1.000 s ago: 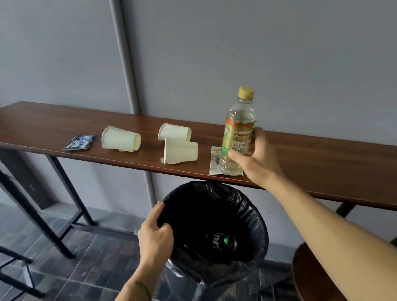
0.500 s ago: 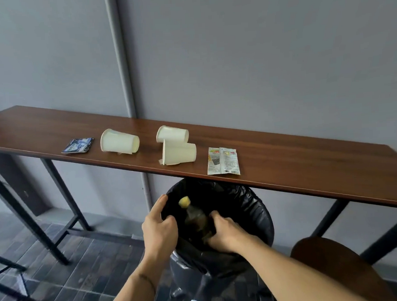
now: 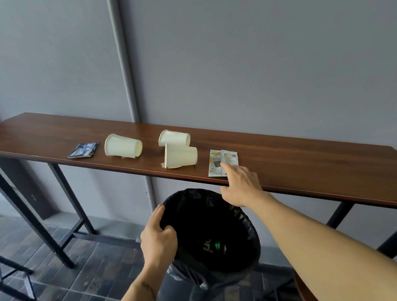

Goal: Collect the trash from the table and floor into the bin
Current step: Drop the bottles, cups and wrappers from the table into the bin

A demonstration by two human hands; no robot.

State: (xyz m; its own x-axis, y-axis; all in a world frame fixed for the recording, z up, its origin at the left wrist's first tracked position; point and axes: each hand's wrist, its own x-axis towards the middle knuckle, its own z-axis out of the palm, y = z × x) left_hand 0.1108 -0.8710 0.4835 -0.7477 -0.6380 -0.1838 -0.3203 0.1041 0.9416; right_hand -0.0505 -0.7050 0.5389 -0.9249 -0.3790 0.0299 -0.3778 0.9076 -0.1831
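Observation:
A bin [image 3: 249,235] lined with a black bag stands under the table's front edge; a green can [image 3: 218,246] lies inside. My left hand [image 3: 159,241] grips the bin's left rim. My right hand [image 3: 240,187] is at the table edge, fingers spread, its forefinger touching the near corner of two white sachets [image 3: 222,160]. Three cream paper cups lie on their sides on the brown table [image 3: 310,166]: one alone [image 3: 123,146], two touching [image 3: 177,137] [image 3: 181,157]. A dark blue wrapper [image 3: 83,150] lies flat at the left.
A grey wall with a vertical pipe [image 3: 125,73] runs behind the table. Black metal table legs [image 3: 63,195] stand on a dark tiled floor. A round brown stool seat [image 3: 303,290] is at the bottom right. Another black frame [image 3: 13,285] is at the bottom left.
My right hand took the yellow-capped bottle off the sachets and put it into the bin, then rose empty to the sachets. The left hand stayed on the bin rim.

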